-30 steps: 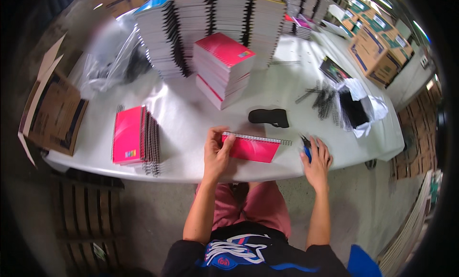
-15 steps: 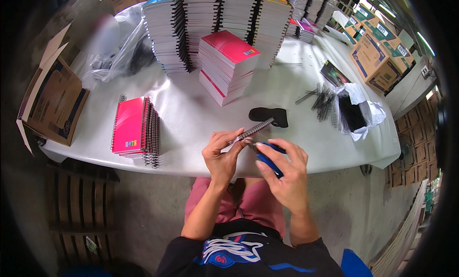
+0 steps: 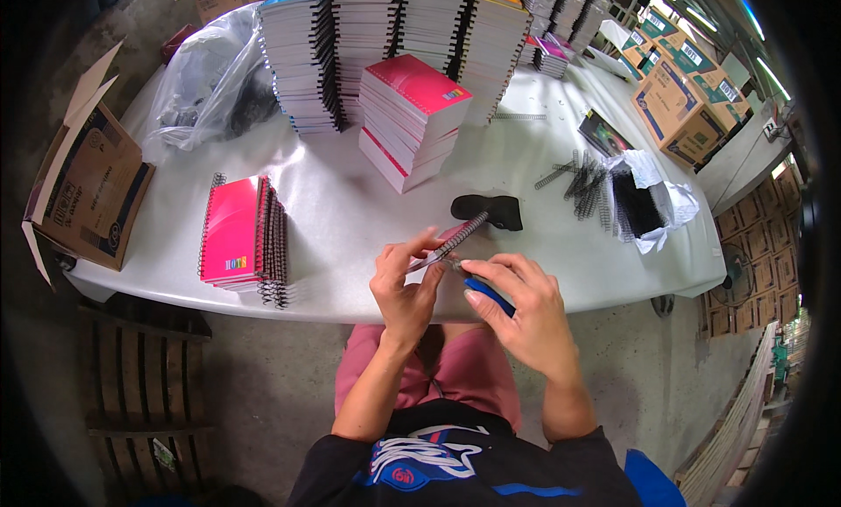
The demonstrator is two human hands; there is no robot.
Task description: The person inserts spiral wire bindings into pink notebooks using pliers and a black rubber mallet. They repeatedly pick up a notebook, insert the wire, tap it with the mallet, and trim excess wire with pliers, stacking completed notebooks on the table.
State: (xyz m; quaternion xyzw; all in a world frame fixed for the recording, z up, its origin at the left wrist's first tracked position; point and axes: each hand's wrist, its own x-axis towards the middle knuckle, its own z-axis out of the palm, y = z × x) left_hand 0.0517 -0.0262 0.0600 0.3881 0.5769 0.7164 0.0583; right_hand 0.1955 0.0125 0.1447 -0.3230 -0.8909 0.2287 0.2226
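Note:
My left hand (image 3: 405,279) is closed on a spiral notebook (image 3: 462,234), seen nearly edge-on with its dark wire coil slanting up and away to the right. In my right hand (image 3: 526,307) is a pair of blue-handled pliers (image 3: 489,296), its jaws at the near end of the coil. My fingers partly cover the jaws, so whether they grip the wire cannot be seen. Just beyond the notebook a black pouch-like piece (image 3: 487,211) lies on the table. To the left sits a small pile of pink spiral notebooks (image 3: 232,229), several with coil ends sticking out.
Pink-covered books (image 3: 412,122) are stacked mid-table before tall bound stacks (image 3: 302,65). Loose black coils (image 3: 585,187) lie beside a white-wrapped bundle (image 3: 644,200). Cartons stand at left (image 3: 96,192) and right (image 3: 688,113). A clear plastic bag (image 3: 201,87) rests at the back left of the table (image 3: 350,218).
My right fingers have closed further round the pliers, and the handles are closer together. The notebook is tilted a little, showing some pink cover. The whole view has shifted slightly.

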